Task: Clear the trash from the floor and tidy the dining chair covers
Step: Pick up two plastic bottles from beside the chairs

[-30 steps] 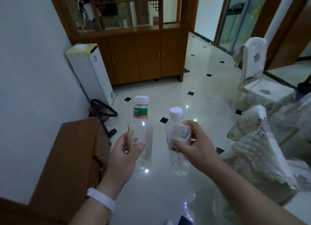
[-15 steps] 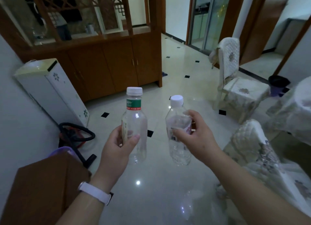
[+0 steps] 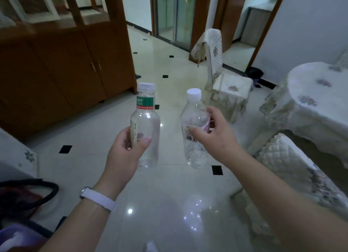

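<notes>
My left hand (image 3: 125, 154) grips an empty clear bottle with a green label (image 3: 146, 123), held upright at mid-frame. Beside it, my right hand (image 3: 216, 137) holds a second empty clear bottle with a white cap (image 3: 194, 127), also upright. Both bottles hang above the glossy tiled floor (image 3: 165, 204). A dining chair with a quilted cream cover (image 3: 224, 78) stands farther off to the right, its back cover hanging askew. A nearer covered chair (image 3: 293, 169) sits at my right forearm.
A cloth-draped table (image 3: 316, 101) fills the right side. A wooden cabinet (image 3: 62, 67) lines the left. A black hose coil (image 3: 28, 193) lies at lower left by a white unit (image 3: 17, 154). A dark bin (image 3: 254, 73) stands by the far doorway.
The view has swung right and moved forward: the cabinet slid left, the table came into view. Both hands keep their bottles upright in the same grip.
</notes>
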